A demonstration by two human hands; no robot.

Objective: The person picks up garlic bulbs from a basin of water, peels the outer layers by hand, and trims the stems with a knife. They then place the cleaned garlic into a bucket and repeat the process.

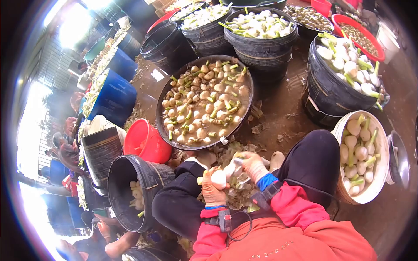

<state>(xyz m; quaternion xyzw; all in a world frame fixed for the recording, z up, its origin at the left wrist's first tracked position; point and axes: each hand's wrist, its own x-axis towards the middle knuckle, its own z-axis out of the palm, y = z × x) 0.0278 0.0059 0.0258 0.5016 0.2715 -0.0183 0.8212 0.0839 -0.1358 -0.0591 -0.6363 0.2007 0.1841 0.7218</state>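
Note:
My left hand (pixel 213 192) is wrapped round a white garlic bulb (pixel 219 179), whose pale stem end sticks out to the left past the thumb. Beside it on the right, my right hand (pixel 253 166) is closed, its fingertips pinched close to the bulb. A thin whitish piece (pixel 236 164) shows at those fingertips; I cannot tell whether it is peel or a small tool. Tape covers fingers on both hands. Beneath them, between my legs, lies a heap of papery peelings (pixel 240 191). Ahead stands a wide dark basin (pixel 249 114) of garlic bulbs in murky water.
On my right is a white bucket (pixel 383 167) of peeled bulbs, with a heaped black bucket (pixel 324 93) beyond. To the left are a tipped black bucket (pixel 114 191) with a few bulbs inside and a red bucket (pixel 146 141). Other people sit along the left side.

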